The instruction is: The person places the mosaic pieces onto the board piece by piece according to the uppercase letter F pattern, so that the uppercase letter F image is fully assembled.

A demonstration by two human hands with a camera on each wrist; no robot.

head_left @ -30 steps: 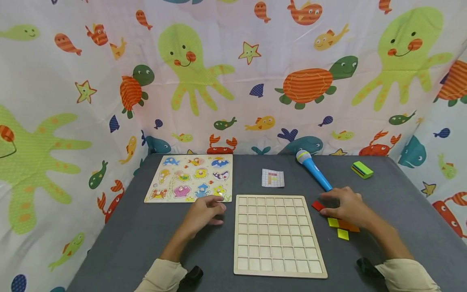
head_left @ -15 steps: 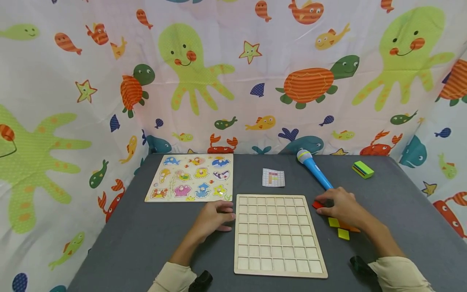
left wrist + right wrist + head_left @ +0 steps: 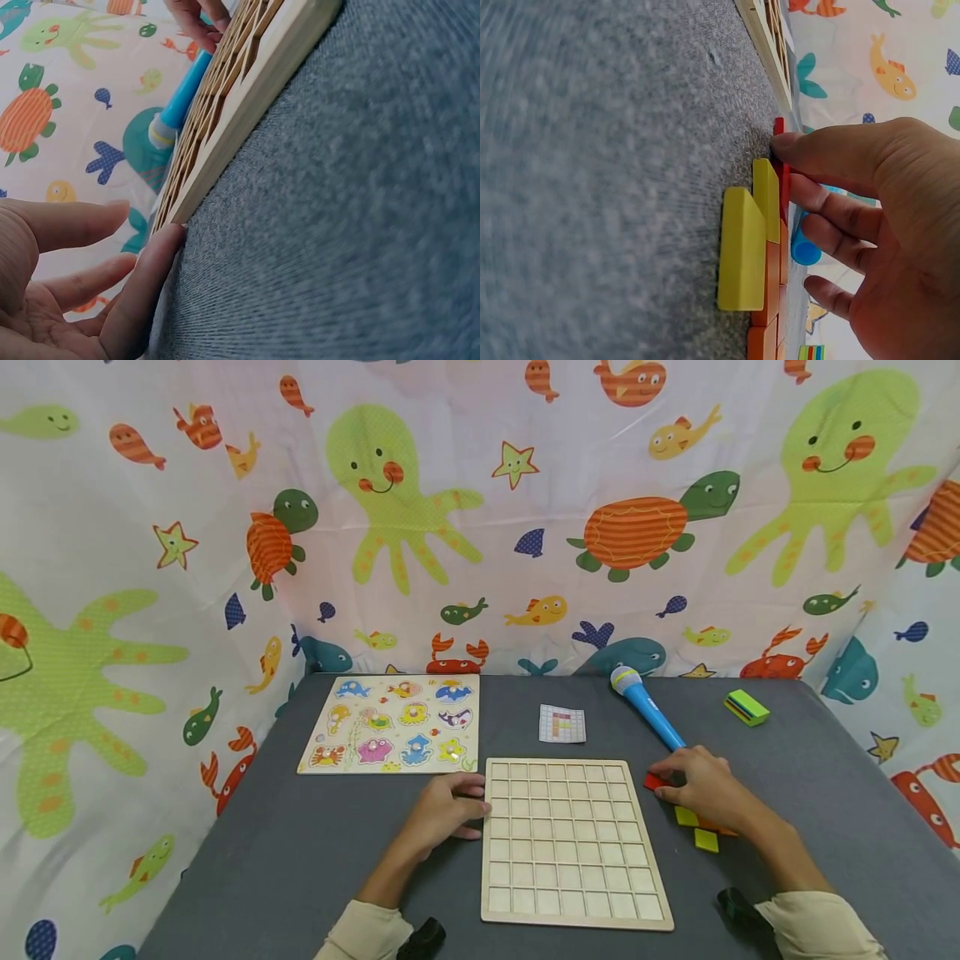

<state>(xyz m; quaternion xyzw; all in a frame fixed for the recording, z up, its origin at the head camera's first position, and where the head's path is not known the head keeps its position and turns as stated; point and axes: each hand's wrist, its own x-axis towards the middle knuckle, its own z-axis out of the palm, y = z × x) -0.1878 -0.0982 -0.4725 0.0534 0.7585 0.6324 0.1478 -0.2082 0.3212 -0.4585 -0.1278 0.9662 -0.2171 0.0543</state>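
A pale wooden grid board [image 3: 566, 843] lies flat in the middle of the grey table. At its left edge, my left hand [image 3: 442, 810] touches the frame with loosely bent fingers; in the left wrist view a fingertip [image 3: 174, 234] meets the board's side. To the right of the board, my right hand [image 3: 705, 785] pinches a red square tile [image 3: 653, 782] between thumb and forefinger, low at the table. Yellow tiles [image 3: 742, 251] and orange tiles [image 3: 762, 341] lie just below that hand, partly hidden by it in the head view.
A blue toy microphone [image 3: 648, 710] lies behind my right hand. A small printed grid card [image 3: 562, 724] sits beyond the board. At back left is a sea-animal peg puzzle [image 3: 390, 727]; a stack of coloured tiles [image 3: 746, 707] stands back right. A patterned curtain [image 3: 480, 568] closes the far side.
My left hand has moved right, from beside the puzzle to the board's left edge. The right hand has come in closer on the red tile, which has barely shifted.
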